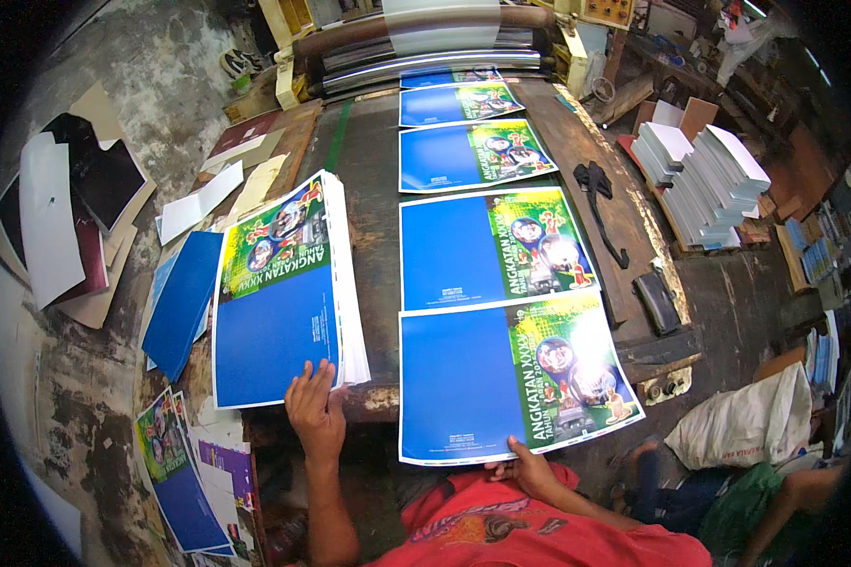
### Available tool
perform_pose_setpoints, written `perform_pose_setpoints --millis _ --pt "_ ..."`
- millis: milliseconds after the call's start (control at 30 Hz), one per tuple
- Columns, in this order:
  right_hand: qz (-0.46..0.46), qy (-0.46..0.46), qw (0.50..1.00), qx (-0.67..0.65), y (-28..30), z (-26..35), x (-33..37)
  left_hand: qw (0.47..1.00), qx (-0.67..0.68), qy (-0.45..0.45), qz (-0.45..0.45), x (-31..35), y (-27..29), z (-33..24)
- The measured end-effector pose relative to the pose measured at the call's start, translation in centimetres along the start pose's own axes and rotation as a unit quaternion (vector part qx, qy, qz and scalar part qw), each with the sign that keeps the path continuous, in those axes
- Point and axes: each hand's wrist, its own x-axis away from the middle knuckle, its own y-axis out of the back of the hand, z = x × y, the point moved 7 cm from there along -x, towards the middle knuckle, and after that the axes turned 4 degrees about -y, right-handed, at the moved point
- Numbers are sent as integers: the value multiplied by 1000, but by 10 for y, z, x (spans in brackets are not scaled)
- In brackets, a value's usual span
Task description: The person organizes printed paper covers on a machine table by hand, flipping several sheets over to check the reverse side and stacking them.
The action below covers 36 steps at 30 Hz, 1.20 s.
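My left hand [317, 402] lies with its fingers stretched out on the near edge of a stack of printed cover sheets [274, 321]. The stack's top sheet is half blue and half green, with pictures. My right hand [528, 471] pinches the near edge of a matching printed sheet [454, 387], its thumb on top and the other fingers partly hidden underneath. This sheet is the nearest in a row of several, which overlap or nearly meet and lead away along the worn table [373, 236] to a roller machine [425, 47]. Light glares off its green half.
A black strap [596, 194] and a dark pouch [656, 300] lie right of the row. Beyond them stand white paper stacks [704, 175]. Loose blue sheets [187, 302] and more covers [180, 482] are at left. A white sack [747, 420] and another person's arm [775, 510] are lower right.
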Motion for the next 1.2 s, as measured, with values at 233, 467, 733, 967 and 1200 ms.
perform_pose_setpoints --millis 233,467,733,967,1200 --pt "-18 18 999 -47 -7 25 -6 997 51 23 -58 -2 11 -3" --pt "-26 63 995 -77 -17 62 -34 994 65 58 -59 -1 10 2" --pt "-9 76 992 -98 -21 78 -58 995 54 64 -63 0 8 1" --pt "9 118 984 -130 -31 113 -93 993 86 67 -52 -1 11 4" --pt "-6 151 975 -160 -40 139 -116 849 396 320 -138 15 8 57"
